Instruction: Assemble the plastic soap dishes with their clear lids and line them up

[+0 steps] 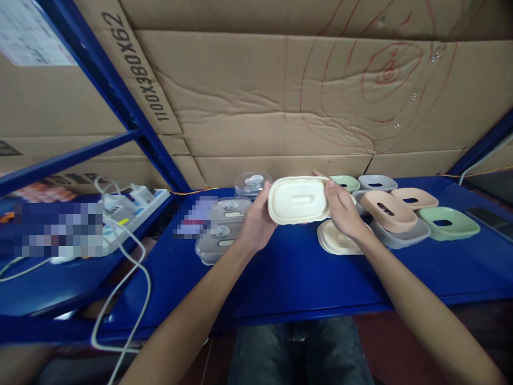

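Raised above the blue shelf, a cream oval plastic tray (298, 201) with a raised slot shape in its middle is held between both hands. My left hand (258, 219) grips its left end, and my right hand (342, 207) grips its right end. Below my right hand lies another cream oval piece (339, 239), partly covered by the wrist. To the left, grey oval dishes with clear lids (219, 235) sit close to my left hand. Right of my right hand are a peach oval dish (388, 211) resting on a grey dish (403, 235), and a green dish (449, 223).
The blue metal shelf (280, 289) runs across in front of me, backed by a cardboard sheet (248, 96). A white power strip (136, 214) with plugs and loose white cables (148, 283) lies at left. At far right is a dark flat object (491, 222). Blue posts stand on both sides.
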`<state>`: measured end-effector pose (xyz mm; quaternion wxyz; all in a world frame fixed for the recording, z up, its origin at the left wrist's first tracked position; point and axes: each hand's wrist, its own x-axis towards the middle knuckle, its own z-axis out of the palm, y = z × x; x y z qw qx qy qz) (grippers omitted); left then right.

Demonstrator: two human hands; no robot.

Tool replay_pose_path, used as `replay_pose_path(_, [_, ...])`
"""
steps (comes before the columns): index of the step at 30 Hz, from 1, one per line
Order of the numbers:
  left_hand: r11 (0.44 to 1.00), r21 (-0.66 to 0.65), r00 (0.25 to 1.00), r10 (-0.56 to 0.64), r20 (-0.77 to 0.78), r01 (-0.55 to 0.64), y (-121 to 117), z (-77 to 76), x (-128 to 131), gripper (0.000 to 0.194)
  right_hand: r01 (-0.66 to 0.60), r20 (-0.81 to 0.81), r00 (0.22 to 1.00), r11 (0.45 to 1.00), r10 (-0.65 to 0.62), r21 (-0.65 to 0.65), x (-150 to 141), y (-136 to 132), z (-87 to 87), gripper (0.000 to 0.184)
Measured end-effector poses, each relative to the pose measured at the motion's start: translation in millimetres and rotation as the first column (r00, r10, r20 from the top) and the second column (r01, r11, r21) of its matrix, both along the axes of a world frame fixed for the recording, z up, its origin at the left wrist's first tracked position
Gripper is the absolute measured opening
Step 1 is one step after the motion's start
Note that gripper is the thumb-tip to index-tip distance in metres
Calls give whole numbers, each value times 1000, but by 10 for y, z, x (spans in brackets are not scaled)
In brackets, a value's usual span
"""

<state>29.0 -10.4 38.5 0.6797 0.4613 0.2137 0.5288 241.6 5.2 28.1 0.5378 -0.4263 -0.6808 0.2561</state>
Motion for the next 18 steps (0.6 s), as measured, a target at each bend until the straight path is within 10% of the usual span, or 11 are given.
replay_pose_path(18, [972, 191, 972, 169, -161, -137, -6, -58, -23, 48, -129, -61, 990, 988, 124, -81, 70, -3, 111, 51])
